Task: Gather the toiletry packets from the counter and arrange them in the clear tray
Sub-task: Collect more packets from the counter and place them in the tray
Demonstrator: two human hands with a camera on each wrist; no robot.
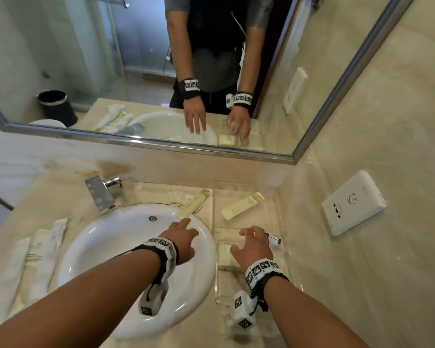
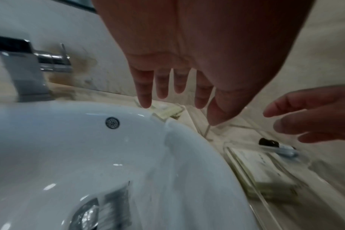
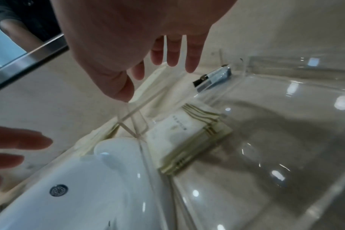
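The clear tray (image 1: 271, 217) stands to the right of the white sink (image 1: 106, 237). One long cream packet (image 1: 242, 205) lies in its far compartment. A stack of cream packets (image 1: 224, 257) (image 3: 187, 137) and a small black-capped tube (image 1: 274, 239) (image 3: 213, 77) lie in the near one. My right hand (image 1: 248, 233) hovers open just above that stack and holds nothing. My left hand (image 1: 185, 222) (image 2: 167, 99) reaches open over the sink's far rim, fingers straight, pointing at several cream packets (image 1: 194, 203) (image 2: 168, 112) on the counter behind the sink. More white packets (image 1: 43, 249) lie left of the sink.
A chrome faucet (image 1: 103, 192) stands behind the sink at the left. A mirror (image 1: 136, 71) covers the back wall. A white wall socket (image 1: 353, 203) sits on the right wall, close beside the tray. Beige counter runs around the basin.
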